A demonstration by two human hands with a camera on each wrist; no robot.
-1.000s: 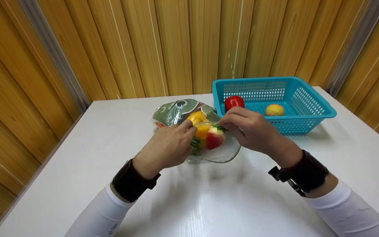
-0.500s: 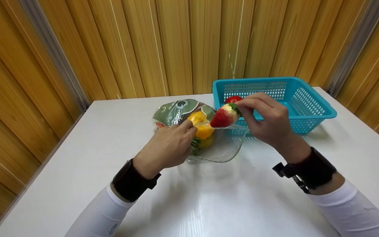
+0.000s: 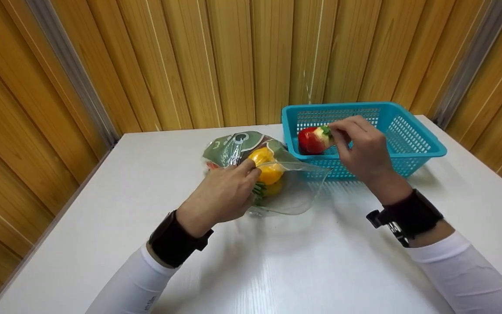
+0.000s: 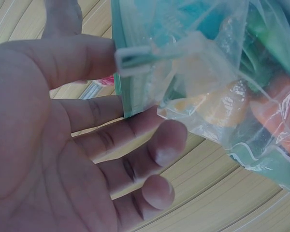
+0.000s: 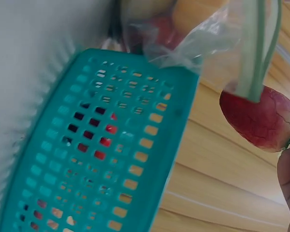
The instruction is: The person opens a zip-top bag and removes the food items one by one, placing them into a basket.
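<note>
My right hand (image 3: 362, 150) pinches a large red-and-white strawberry (image 3: 321, 137) by its green leaves, over the front left of the blue basket (image 3: 408, 154). The strawberry (image 5: 258, 118) hangs close to the bag's zip edge in the right wrist view. With thumb and forefinger, my left hand (image 3: 220, 194) holds the rim of a clear zip bag (image 3: 296, 203), whose mouth gapes to the right. Yellow pepper-like produce (image 3: 270, 172), green stalks (image 3: 259, 192) and something orange (image 4: 280, 108) lie inside the bag.
A glossy red fruit or vegetable (image 3: 306, 139) sits in the basket's left end, partly behind the strawberry. The basket stands at the back right of the white table (image 3: 268, 270), beside the bag. Wood-patterned panels (image 3: 233, 65) rise behind the table.
The right hand has drawn the strawberry out of the bag mouth and carried it up and right, over the basket. My left hand stays on the bag rim. The basket's yellow fruit is now hidden.
</note>
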